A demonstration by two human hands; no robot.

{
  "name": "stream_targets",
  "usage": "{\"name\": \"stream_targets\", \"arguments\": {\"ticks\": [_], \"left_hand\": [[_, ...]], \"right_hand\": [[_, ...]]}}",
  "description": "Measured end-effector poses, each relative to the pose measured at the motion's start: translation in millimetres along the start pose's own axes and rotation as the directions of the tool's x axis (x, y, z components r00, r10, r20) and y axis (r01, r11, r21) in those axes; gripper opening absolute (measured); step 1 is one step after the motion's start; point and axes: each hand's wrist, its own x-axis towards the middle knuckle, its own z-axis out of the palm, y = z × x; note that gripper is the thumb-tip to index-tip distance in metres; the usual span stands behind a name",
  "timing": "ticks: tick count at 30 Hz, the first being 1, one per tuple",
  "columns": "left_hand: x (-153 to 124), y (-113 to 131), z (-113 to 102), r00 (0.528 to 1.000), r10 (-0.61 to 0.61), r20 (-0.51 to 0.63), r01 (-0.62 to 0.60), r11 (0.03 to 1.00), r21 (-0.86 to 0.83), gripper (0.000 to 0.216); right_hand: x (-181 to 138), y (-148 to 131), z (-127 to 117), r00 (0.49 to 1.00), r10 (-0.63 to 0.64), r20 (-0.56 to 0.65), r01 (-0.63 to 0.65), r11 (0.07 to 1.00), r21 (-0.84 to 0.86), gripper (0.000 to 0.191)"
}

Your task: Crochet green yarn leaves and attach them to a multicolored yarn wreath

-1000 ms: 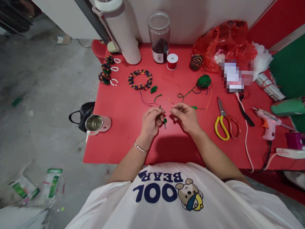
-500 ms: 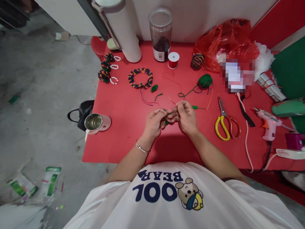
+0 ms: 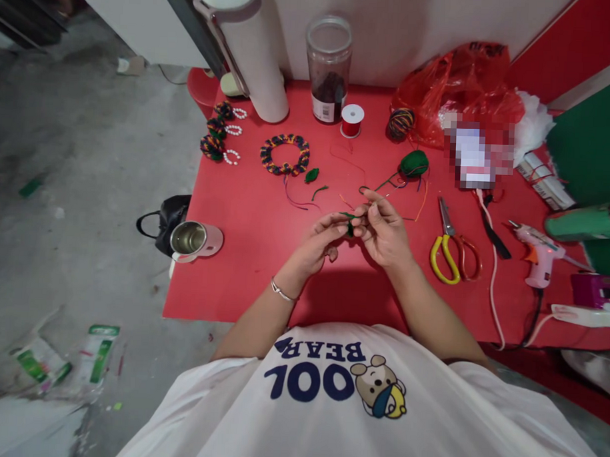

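A small green yarn piece is pinched between my two hands over the red table; fingers cover part of it. My left hand has its thumb and fingertips closed on the piece's left side. Opposite it, my right hand grips the piece with thumb and fingers, the index finger raised. Beyond the hands lie a green yarn leaf, a short green yarn scrap and a ball of green yarn. A multicoloured braided yarn ring rests further left.
Yellow-and-red-handled scissors and a pink glue gun with cables lie right. A metal mug stands near the left edge. At the back are a white flask, a clear jar, a red thread spool and a red plastic bag.
Both hands have shifted slightly right. My right index finger has lifted, and more of the green yarn piece shows. The green-handled tool seen earlier beside my right hand is now hidden.
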Motion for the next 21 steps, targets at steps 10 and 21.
{"name": "stream_targets", "arguments": {"ticks": [10,21], "left_hand": [[2,-5,-1,0.99,0.087,-0.112,-0.084,0.996,0.037,0.05],[2,-2,-3,0.966,0.167,-0.198,-0.157,0.986,0.062,0.039]], "right_hand": [[2,-6,-1,0.994,0.042,-0.104,-0.037,0.998,0.052,0.045],[12,-10,-9,0.954,-0.042,-0.297,0.056,0.998,0.04,0.041]]}}
